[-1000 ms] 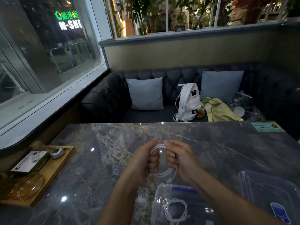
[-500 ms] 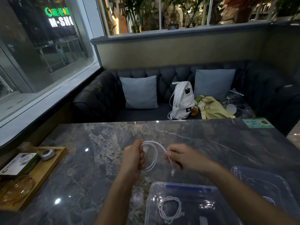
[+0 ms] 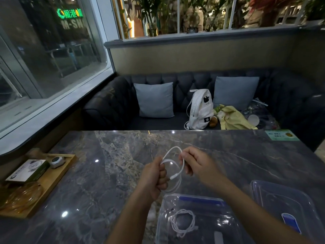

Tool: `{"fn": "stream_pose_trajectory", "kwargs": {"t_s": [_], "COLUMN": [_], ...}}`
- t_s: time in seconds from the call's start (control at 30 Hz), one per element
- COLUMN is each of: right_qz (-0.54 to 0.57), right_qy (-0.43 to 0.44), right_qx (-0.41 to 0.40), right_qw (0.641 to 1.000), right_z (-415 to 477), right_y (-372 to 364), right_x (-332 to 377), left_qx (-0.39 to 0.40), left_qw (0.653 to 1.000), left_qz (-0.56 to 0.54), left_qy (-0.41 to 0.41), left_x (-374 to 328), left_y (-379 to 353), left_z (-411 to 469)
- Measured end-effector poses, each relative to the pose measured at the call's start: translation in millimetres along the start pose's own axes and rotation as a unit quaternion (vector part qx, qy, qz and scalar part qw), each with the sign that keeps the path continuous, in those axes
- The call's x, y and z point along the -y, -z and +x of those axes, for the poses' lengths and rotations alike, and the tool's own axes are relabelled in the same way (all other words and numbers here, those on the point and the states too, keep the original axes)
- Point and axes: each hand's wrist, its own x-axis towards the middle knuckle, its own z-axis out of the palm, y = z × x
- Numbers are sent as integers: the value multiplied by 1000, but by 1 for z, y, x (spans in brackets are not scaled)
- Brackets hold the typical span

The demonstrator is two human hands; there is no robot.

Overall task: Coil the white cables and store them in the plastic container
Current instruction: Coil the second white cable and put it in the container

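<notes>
Both hands hold the white cable (image 3: 175, 166) in a loop over the table (image 3: 109, 173): left hand (image 3: 154, 178) fisted round the gathered turns, right hand (image 3: 197, 162) pinching the top. The plastic container (image 3: 198, 201) sits just below, toward the body, nearer the left hand, apparently holding one coiled cable (image 3: 182, 221).

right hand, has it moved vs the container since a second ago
Yes. The right hand was touching the left hand over the white cable; it has since drawn off to the right, toward the far table edge from the plastic container.
</notes>
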Motion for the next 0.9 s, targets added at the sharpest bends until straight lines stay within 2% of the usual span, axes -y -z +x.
{"fn": "stream_pose_trajectory", "kwargs": {"t_s": [0.1, 0.23, 0.37, 0.47, 0.57, 0.67, 0.77, 0.83, 0.9], "right_qz": [-24, -68, -108, -86, -81, 32, 114, 127, 94], "right_qy": [1, 24, 29, 3, -1, -41, -63, -69, -69], "right_qx": [-6, 8, -39, -63, -29, 53, 82, 83, 80], "right_qw": [1000, 997, 993, 994, 996, 997, 988, 986, 990], "right_z": [-5, -10, -15, -19, -22, -24, -28, -30, -29], "right_y": [-2, -5, -7, -8, -6, -1, 2, 3, 5], "right_x": [-7, -14, -26, -32, -29, -26, -27, -26, -26], "left_qx": [9, 41, 64, 76, 104, 147, 181, 173, 154], "left_qw": [1000, 996, 992, 992, 990, 983, 975, 976, 979], "left_qz": [-6, -74, -107, -94, -86, -91, -110, -117, -120], "left_qy": [14, 27, 33, 31, 36, 54, 67, 67, 64], "left_x": [-1, 2, 3, 2, 2, 3, 3, 0, -4], "left_y": [2, 0, 0, -4, -10, -16, -21, -20, -16], "left_z": [-2, -7, -11, -15, -19, -23, -27, -27, -27]}}
